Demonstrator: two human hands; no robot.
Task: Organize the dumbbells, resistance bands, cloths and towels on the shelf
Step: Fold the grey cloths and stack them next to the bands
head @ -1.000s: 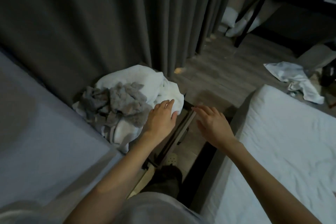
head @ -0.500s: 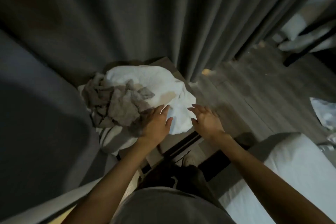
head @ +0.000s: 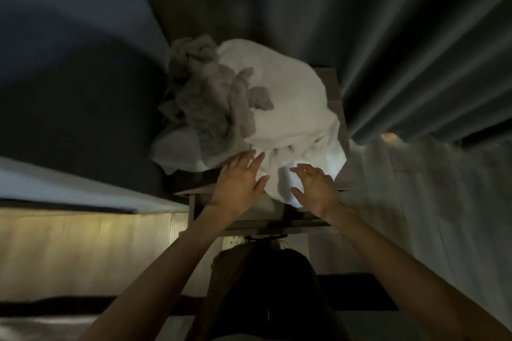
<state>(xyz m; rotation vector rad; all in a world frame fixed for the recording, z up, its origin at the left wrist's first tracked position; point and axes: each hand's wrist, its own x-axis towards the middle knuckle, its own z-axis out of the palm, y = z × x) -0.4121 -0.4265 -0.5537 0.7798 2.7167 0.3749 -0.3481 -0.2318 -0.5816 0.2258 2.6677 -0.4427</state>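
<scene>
1. Grey-blue bed [head: 69, 86] along the left, just beside the heap.
2. Grey crumpled cloth [head: 205, 108] on the left half of the heap, lapped over the white towel [head: 293, 113]. Both piled on top of the small wooden shelf [head: 335, 91], not yet folded or sorted.
3. Left hand [head: 238, 184] open, fingers straight and spread, tips at the towel's near edge, gripping nothing.
4. Right hand [head: 315, 188] open likewise, fingers spread over the fold of towel hanging past the shelf's front edge. Contact hard to tell through the blur.
5. Dark curtain [head: 401, 36] on the right, close behind the shelf.
6. Risk, by judgement:
   - Heap already overhanging at front and left, so likely to slide off whole if tugged by one corner.
   - Grey cloth riding loose on top, apt to drop into the gap beside the bed on lifting the towel.
   - Dim light and a narrow shelf top, with little room for refolding in place.
7. Against half a second ago:
   - View swung more steeply downward, with most of the floor at the right gone from sight.
   - The left hand, then at the grey cloth's lower edge, now at the towel's front edge.
   - The right hand nearer in over the hanging fold.
   - Heap lying much as before.
</scene>
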